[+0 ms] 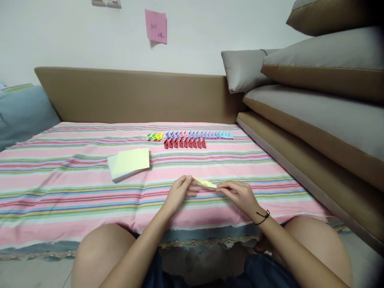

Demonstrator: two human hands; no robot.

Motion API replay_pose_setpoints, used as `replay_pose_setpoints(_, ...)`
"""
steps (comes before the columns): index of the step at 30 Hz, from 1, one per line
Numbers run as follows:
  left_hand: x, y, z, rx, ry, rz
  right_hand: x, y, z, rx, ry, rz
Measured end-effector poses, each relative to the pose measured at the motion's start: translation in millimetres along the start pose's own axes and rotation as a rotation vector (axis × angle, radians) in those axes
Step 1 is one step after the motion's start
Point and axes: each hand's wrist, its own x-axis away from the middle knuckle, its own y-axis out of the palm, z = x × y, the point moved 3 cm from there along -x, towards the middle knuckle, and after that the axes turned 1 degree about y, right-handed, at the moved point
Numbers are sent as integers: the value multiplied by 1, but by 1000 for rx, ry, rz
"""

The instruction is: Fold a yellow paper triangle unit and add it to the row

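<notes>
A pale yellow folded paper (206, 183) is stretched between my two hands, above the striped cloth. My left hand (180, 190) pinches its left end between thumb and fingers. At the opposite end, my right hand (238, 195) grips the paper's tip; a dark cord is tied round that wrist. The paper looks long and narrow, seen nearly edge-on. To the left lies a stack of paper sheets (130, 163), pale yellow on top and slightly fanned.
Small folded paper boats stand in two rows: red boats (185, 143) in front, blue, purple and pink boats (192, 135) behind, with green and yellow ones (154, 137) at left. Stacked cushions (315, 104) rise at right. A brown backboard (144, 96) closes the far side; a blue pillow (25, 112) lies left.
</notes>
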Motion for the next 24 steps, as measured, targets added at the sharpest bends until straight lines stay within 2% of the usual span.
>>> replay_pose_setpoints(3,-5,-10,1,-14,1,73,-26,-5,27,33,126,97)
replay_pose_setpoints(6,-9,-14,0,-38,-21,100,-64,-5,67,92,253,171)
replay_pose_setpoints(9,-9,-11,-2,-85,-19,77,-104,3,104,163,341,170)
replay_pose_setpoints(12,-9,-10,-6,-123,-34,58,-129,15,128,226,409,136)
replay_pose_setpoints(15,-8,-11,-7,-159,-41,42,-134,25,139,269,459,95)
replay_pose_setpoints(19,-9,-12,-6,-183,-40,23,-124,34,149,282,507,59)
replay_pose_setpoints(24,-7,-12,-8,-204,-65,6,-131,41,164,228,554,76)
